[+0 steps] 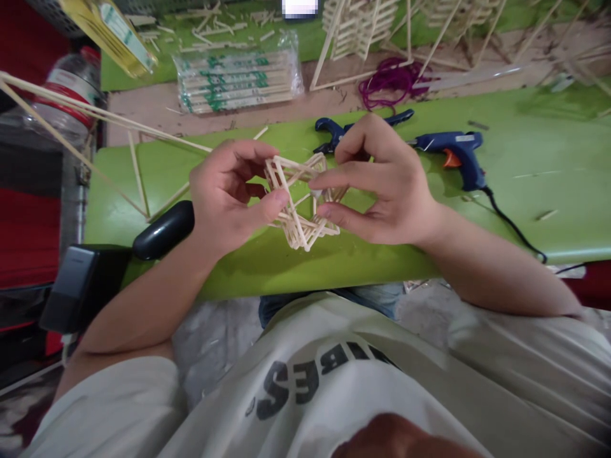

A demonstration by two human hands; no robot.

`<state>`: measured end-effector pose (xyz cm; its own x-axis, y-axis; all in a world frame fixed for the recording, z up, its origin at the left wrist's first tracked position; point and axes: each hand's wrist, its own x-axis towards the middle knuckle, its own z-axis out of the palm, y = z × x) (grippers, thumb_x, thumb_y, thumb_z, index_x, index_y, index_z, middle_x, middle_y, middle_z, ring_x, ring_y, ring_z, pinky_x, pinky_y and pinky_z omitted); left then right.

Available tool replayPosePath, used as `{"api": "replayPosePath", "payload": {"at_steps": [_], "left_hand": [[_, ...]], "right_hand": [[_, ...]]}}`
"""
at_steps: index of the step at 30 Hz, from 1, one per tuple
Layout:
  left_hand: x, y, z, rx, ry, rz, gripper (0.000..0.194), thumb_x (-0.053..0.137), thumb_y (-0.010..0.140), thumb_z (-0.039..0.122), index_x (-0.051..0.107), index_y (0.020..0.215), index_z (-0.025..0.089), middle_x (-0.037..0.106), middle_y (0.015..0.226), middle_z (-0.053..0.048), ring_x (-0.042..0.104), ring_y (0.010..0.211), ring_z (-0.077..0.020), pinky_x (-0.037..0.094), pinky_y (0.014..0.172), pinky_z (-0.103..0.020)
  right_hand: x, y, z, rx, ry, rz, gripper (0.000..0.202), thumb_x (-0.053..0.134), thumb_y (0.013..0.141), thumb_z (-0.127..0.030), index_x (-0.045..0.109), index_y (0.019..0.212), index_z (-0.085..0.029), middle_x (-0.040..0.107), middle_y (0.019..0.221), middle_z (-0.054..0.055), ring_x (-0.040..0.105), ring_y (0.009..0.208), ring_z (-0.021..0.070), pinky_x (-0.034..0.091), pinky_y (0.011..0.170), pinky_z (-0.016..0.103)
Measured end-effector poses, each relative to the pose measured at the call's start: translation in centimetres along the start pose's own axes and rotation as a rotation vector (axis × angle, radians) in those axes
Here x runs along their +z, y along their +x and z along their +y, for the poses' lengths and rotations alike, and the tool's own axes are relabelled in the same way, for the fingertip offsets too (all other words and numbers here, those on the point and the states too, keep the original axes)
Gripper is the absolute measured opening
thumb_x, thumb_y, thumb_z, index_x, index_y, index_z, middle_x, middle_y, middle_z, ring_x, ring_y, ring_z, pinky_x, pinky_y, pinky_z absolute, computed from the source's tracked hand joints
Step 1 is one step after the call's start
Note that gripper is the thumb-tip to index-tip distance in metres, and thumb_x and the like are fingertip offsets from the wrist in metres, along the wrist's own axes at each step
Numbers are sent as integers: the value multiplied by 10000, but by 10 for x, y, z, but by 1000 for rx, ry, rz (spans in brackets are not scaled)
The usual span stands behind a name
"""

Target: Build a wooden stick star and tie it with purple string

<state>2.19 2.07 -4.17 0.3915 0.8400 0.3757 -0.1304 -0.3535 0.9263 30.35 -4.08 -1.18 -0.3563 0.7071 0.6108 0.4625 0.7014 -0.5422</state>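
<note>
Between both hands, above the green table, is a small open frame [296, 219] of thin wooden sticks, stacked and crossed into a star-like outline. My left hand [233, 191] is closed on its left side, thumb in front and fingers behind. With thumb and index finger my right hand [382, 184] pinches the frame's right side. A small whitish bit shows by the right fingertips, too unclear to name. Just beyond the right hand lies a blue clamp [329, 132], partly hidden by it. A blue glue gun [461, 152] with an orange trigger lies to the right, its cord running toward the table edge.
Packs of wooden sticks in clear plastic [238, 79] lie at the back, near purple cord [389, 83]. Taller stick structures [363, 28] stand behind. Long joined sticks [138, 172] reach in from the left. A black oval case [165, 230] and a yellow bottle [109, 35] are also there.
</note>
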Motion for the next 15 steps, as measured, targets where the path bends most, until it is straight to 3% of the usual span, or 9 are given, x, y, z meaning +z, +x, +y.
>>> {"api": "replayPosePath", "payload": {"at_steps": [2, 5, 7, 11, 15], "left_hand": [[-1, 3, -5, 18, -27, 21, 530, 1085, 863, 557, 861, 1273, 306, 851, 1066, -23, 782, 886, -154, 624, 657, -292], [-3, 8, -17, 30, -50, 47, 469, 1058, 893, 538, 881, 1250, 291, 858, 1065, -32, 792, 885, -151, 659, 723, -300], [-5, 11, -27, 21, -92, 46, 483, 1061, 883, 560, 881, 1242, 291, 864, 1054, -29, 789, 859, -149, 658, 712, -300], [-8, 16, -32, -42, -261, 11, 528, 1073, 864, 578, 847, 1226, 266, 878, 1046, -4, 763, 799, -134, 622, 639, -298], [-6, 21, -16, -211, -369, 55, 494, 1088, 827, 558, 858, 1140, 252, 878, 1020, -13, 766, 793, -144, 635, 672, -324]], "right_hand": [[2, -1, 1, 65, 62, 97, 357, 804, 1072, -556, 865, 1333, -319, 695, 1172, 127, 695, 1123, 342, 655, 1025, 561], [4, 1, 9, 191, 153, 285, 281, 766, 1087, -550, 841, 1222, -315, 715, 1129, 91, 660, 1012, 286, 616, 947, 492], [5, 4, 19, 269, 212, 311, 215, 773, 1067, -504, 810, 1121, -298, 706, 1024, 58, 629, 887, 235, 583, 840, 431], [6, 6, 37, 339, 343, 32, 245, 832, 990, -448, 808, 1150, -263, 704, 930, 28, 612, 792, 186, 524, 689, 361], [13, 3, 34, 295, 303, -235, 214, 768, 1055, -365, 776, 1217, -225, 748, 1072, 50, 690, 947, 215, 626, 825, 371]]}}
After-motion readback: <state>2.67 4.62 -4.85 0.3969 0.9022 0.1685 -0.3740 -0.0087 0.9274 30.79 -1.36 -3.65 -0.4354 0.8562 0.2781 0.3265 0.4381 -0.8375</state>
